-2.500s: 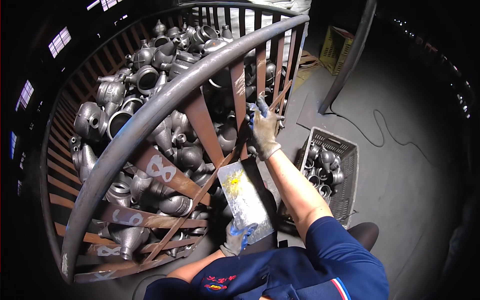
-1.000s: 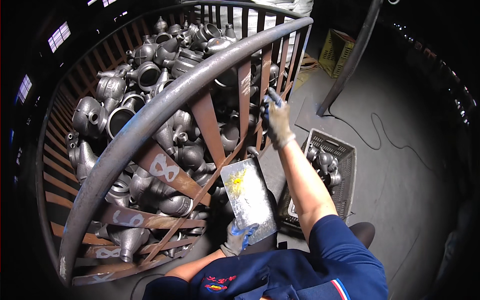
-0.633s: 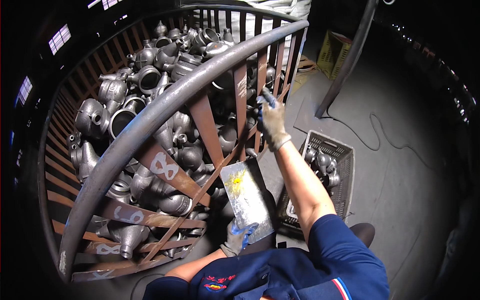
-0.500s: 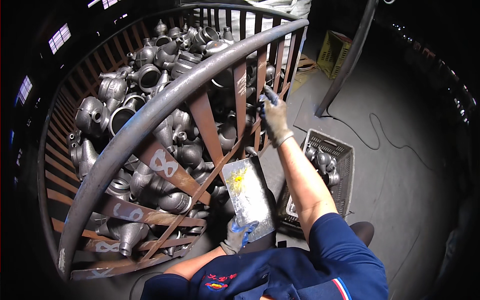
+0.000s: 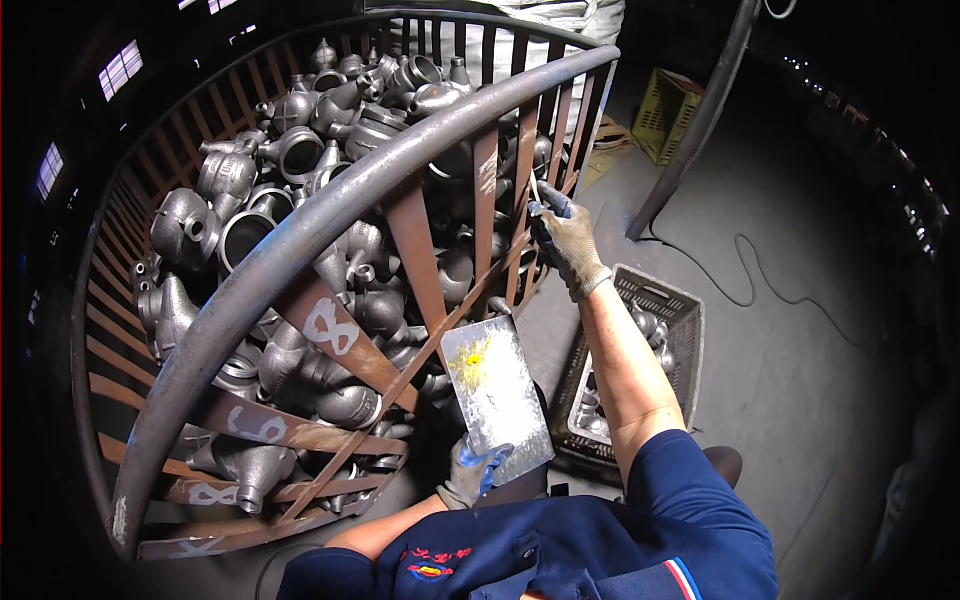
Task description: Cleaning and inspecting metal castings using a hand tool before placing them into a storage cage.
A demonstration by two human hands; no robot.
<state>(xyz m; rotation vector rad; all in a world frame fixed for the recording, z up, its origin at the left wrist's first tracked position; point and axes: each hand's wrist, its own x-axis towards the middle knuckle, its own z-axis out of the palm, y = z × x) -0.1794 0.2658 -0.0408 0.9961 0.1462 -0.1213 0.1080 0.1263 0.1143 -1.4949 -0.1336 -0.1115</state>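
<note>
Rusty steel cage [image 5: 330,215] filling the left of the head view, heaped with grey cast pipe fittings [image 5: 300,160], painted white marks on its flat bars. Right hand [image 5: 567,238], gloved, raised to the cage's upright bars, fingers curled shut around a small thin object pressed near a bar; probably a marker or a tool, too small to tell. Left hand [image 5: 470,472], gloved in grey and blue, low by the chest, closed on the bottom edge of a shiny metal plate [image 5: 497,395] with a yellow smear, held upright just beside the cage's lower bars. Grey plastic crate [image 5: 660,310] on the floor under the right forearm, holding a few more fittings. Yellow crate [image 5: 678,115] farther off, a black cable [image 5: 760,290] snaking across the concrete, a white sack [image 5: 540,15] behind the cage.

Step in hand, by the look of it: working at or marking a cage bar with the right hand, plate kept ready in the left. Next move likely calling for a steady wrist against the bar and the plate held clear of the diagonal brace.

Hidden or unclear: the object's tip behind the glove, the cage floor under the heap, most of the grey crate's contents behind the arm, dark corners all round.
</note>
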